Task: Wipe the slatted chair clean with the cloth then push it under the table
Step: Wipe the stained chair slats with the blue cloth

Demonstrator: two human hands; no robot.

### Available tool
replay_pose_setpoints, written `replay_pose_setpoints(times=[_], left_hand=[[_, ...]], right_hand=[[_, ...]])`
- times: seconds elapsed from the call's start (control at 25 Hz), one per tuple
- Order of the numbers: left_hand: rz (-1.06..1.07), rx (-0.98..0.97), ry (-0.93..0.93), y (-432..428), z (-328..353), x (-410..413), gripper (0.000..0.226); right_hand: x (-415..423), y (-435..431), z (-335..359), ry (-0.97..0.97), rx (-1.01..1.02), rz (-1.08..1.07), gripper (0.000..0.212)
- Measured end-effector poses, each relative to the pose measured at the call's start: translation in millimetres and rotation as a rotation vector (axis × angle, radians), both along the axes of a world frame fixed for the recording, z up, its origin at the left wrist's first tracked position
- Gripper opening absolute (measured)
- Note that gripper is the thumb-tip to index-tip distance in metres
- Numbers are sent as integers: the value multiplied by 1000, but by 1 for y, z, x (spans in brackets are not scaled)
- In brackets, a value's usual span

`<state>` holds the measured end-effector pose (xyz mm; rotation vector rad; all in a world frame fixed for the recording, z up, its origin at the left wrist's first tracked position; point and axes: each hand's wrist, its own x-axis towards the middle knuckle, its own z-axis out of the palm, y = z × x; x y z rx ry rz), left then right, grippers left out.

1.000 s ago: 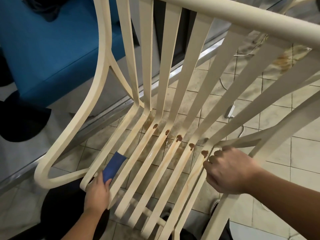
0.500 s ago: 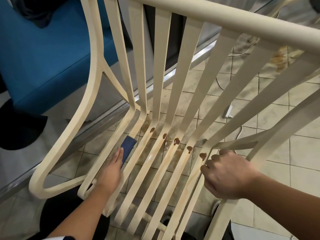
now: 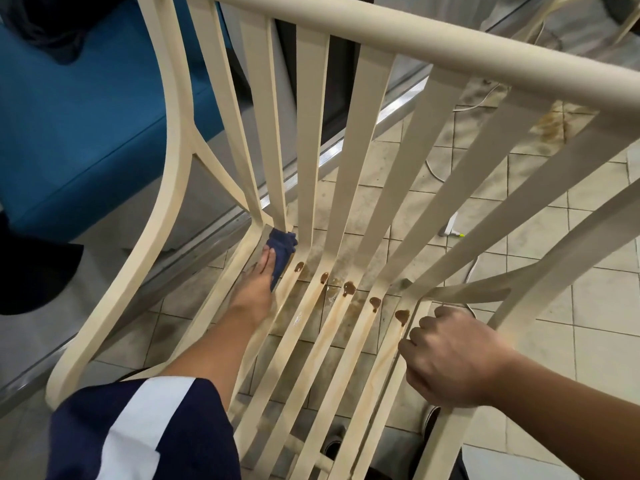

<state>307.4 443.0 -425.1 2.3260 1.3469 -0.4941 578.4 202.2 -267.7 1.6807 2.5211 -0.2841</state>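
Note:
A cream slatted chair (image 3: 348, 161) fills the view, its seat slats running toward me. Brown sticky blobs (image 3: 349, 288) sit in a row where the seat bends up into the back, with brown streaks trailing down the slats. My left hand (image 3: 258, 285) presses a dark blue cloth (image 3: 282, 245) with straight fingers onto a slat on the left side of the seat, right at the bend. The cloth is bunched against the base of the back slats. At the seat's right edge, my right hand (image 3: 453, 358) grips a slat with curled fingers.
A blue upholstered seat (image 3: 86, 133) stands at the left behind the chair's armrest. A metal floor track (image 3: 391, 112) runs diagonally under the chair. Stained floor tiles (image 3: 554, 341) and a white cable with a plug (image 3: 450, 230) lie to the right.
My left hand has slid the cloth up the slat from the seat's front edge to the bend at the back. The right hand has kept its grip.

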Motion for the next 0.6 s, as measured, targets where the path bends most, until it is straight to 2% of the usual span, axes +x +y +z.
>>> replay_pose_setpoints(times=[0.12, 0.24, 0.36, 0.44, 0.6], left_hand=[[42, 62, -43, -28, -5, -33, 97], [104, 37, -91, -53, 0, -69, 91], [129, 46, -135, -74, 6, -107, 71], [225, 35, -171, -87, 10, -127, 56], [305, 94, -214, -110, 15, -157, 50]], right_hand=[[0, 1, 1, 3, 9, 4, 28], [-1, 1, 1, 6, 9, 2, 28], [-1, 1, 0, 2, 9, 3, 28], [-1, 1, 0, 1, 10, 6, 28], [0, 1, 1, -25, 4, 16, 28]])
